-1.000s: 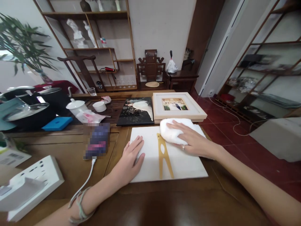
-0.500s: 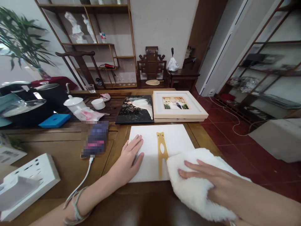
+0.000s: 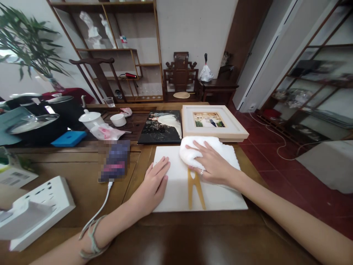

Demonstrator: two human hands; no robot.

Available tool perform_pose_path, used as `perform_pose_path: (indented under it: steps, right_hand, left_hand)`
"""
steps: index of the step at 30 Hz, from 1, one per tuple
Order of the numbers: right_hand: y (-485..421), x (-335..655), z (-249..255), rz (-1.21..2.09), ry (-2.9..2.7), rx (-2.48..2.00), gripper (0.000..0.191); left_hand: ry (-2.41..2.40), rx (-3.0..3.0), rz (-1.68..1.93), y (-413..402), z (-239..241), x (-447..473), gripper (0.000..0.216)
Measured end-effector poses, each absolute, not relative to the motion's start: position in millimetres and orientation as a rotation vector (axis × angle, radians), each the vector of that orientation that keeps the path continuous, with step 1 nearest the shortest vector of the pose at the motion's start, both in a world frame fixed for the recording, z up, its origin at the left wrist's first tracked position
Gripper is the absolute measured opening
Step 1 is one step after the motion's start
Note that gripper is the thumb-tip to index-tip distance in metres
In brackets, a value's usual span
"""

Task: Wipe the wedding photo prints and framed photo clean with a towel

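Observation:
On the wooden table in front of me lies a flat white board with a yellow strip on it, forked at the near end. My left hand rests flat on the board's left edge, thumb close beside the fingers. With fingers spread, my right hand presses a white fluffy cloth onto the far right part of the board. The cloth covers the strip's upper end and the board's far right corner.
Behind the board are a dark photo panel and a pale framed photo. To the left lie a phone on a white cable, a white power strip, a blue box and a white teapot.
My right hand has pushed the cloth from the board's near right side to its far side. The strip's forked end is now uncovered, its upper end covered. My left hand stays put.

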State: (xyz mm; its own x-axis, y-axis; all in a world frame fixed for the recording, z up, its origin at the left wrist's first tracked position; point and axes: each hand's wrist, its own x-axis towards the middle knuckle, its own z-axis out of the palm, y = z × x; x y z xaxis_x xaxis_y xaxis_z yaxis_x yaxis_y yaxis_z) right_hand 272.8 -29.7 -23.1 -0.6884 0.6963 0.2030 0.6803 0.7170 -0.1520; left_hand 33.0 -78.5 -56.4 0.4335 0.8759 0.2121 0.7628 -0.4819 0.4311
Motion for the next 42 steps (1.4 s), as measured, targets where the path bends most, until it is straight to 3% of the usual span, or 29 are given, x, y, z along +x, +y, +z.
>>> perform_pose_path:
  steps: [7, 11, 16, 25, 34, 42]
  right_hand:
    - [-107.5, 270.6, -18.4, 0.277, -2.820, -0.934, 0.019]
    - [-139.9, 266.8, -18.1, 0.341, -2.842, -0.845, 0.030]
    - [-107.6, 267.9, -8.9, 0.487, -2.818, -0.854, 0.029]
    - [-18.1, 252.3, -20.5, 0.210, -2.602, -1.053, 0.040]
    - [-102.9, 254.9, -21.4, 0.205, -2.837, -0.858, 0.026]
    - [-112.5, 261.9, -12.5, 0.382, -2.834, -0.823, 0.035]
  left_hand:
    - [1.401, 2.432, 0.630, -78.1, -59.6, 31.6, 0.043]
    - [1.402, 2.437, 0.617, -77.3, -60.2, 31.6, 0.043]
    - [1.390, 2.439, 0.631, -77.2, -60.7, 31.3, 0.043]
    - [1.411, 2.433, 0.599, -77.4, -57.1, 32.4, 0.044]
    - [1.392, 2.435, 0.614, -75.2, -58.5, 31.0, 0.045]
    - [1.383, 2.444, 0.601, -74.7, -59.2, 30.9, 0.045]
